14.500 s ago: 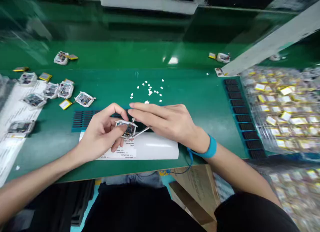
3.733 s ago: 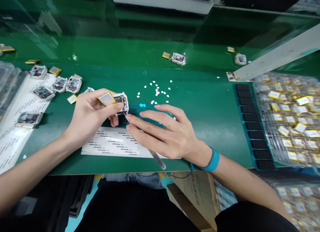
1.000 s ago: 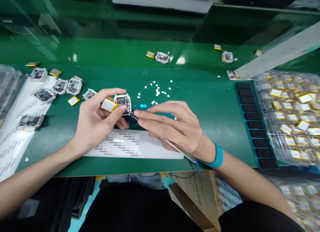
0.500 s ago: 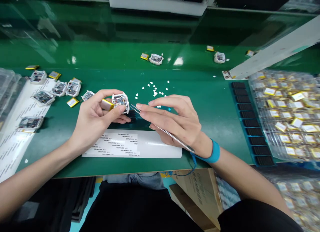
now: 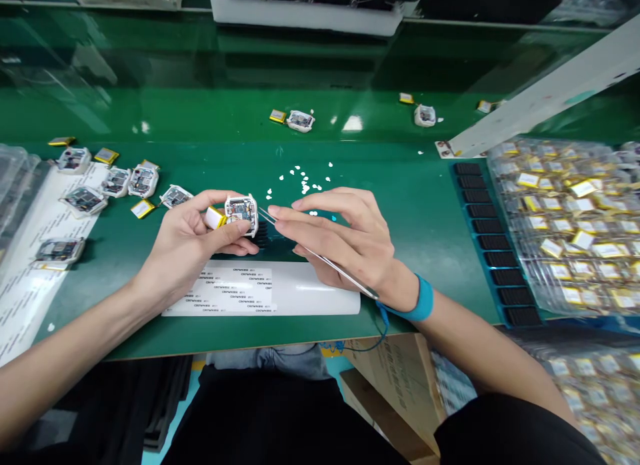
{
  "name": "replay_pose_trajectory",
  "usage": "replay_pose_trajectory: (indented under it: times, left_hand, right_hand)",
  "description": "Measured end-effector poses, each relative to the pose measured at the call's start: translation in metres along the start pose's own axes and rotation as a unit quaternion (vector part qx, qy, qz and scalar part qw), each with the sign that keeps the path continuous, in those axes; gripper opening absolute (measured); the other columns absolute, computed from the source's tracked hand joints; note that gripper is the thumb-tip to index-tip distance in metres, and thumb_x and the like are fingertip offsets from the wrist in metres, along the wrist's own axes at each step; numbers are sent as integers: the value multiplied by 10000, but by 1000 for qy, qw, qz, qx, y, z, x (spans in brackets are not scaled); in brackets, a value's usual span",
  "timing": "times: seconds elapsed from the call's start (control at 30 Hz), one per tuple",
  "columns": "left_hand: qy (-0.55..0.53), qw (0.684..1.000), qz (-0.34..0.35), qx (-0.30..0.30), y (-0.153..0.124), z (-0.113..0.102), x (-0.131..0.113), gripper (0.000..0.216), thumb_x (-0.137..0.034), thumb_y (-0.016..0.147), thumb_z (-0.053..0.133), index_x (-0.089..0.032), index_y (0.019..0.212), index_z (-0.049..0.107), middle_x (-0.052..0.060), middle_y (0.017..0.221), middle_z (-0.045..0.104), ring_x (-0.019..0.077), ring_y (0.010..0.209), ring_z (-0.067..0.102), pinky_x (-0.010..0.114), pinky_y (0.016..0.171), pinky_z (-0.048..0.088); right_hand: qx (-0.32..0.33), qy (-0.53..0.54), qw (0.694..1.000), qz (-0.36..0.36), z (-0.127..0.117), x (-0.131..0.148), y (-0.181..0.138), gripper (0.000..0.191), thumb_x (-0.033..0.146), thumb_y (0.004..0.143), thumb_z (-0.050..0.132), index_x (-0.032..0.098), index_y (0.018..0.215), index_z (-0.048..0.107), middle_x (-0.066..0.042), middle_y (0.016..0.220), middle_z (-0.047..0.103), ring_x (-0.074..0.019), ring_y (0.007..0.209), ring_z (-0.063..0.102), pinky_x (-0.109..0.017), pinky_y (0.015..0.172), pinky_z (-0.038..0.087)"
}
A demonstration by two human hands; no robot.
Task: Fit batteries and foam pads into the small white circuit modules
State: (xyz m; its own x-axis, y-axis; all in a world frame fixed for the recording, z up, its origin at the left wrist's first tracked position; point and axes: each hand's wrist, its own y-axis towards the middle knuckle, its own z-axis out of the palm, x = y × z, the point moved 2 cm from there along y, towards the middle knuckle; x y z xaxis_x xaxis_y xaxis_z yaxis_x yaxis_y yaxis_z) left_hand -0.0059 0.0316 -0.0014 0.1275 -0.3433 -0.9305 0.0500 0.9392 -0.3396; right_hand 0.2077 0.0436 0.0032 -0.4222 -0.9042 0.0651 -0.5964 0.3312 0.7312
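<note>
My left hand (image 5: 187,241) grips a small white device shell with an exposed circuit board (image 5: 241,211) and a yellow-edged battery (image 5: 216,217) hanging beside it. My right hand (image 5: 345,241) pinches metal tweezers (image 5: 320,258), whose tips point at the right edge of the device. Both hands hover over a white label sheet (image 5: 300,295) lying near the front edge of the green bench (image 5: 400,205).
Several more devices with batteries (image 5: 117,183) lie at the left on a white paper strip (image 5: 30,251). Small white scraps (image 5: 305,178) are scattered behind my hands. Two devices (image 5: 300,120) sit farther back. Clear trays of batteries (image 5: 565,218) and a blue rack of black pads (image 5: 483,241) fill the right.
The tweezers' tips have stayed at the device's right edge while my left hand turned the device slightly; the battery now shows less. The view shifted a little.
</note>
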Motion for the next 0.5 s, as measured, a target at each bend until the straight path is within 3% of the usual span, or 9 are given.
replay_pose_trajectory:
  times: [0.2, 0.5]
  left_hand:
    - [-22, 999, -24, 13, 3, -1, 2, 271, -208, 702, 890, -167, 916, 729, 23, 753, 770, 140, 590, 740, 169, 596, 633]
    - [-39, 999, -33, 11, 7, -3, 3, 326, -166, 670, 901, -182, 943, 723, 3, 726, 760, 133, 555, 726, 164, 565, 619]
  right_hand:
    - [-6, 13, 1000, 5, 2, 0, -1, 302, 127, 952, 612, 201, 1240, 666, -43, 1181, 765, -186, 1107, 681, -368, 934, 543]
    - [-15, 2, 1000, -10, -2, -1, 2, 246, 121, 952, 610, 155, 1185, 678, -69, 1150, 774, -203, 1069, 697, -380, 902, 550]
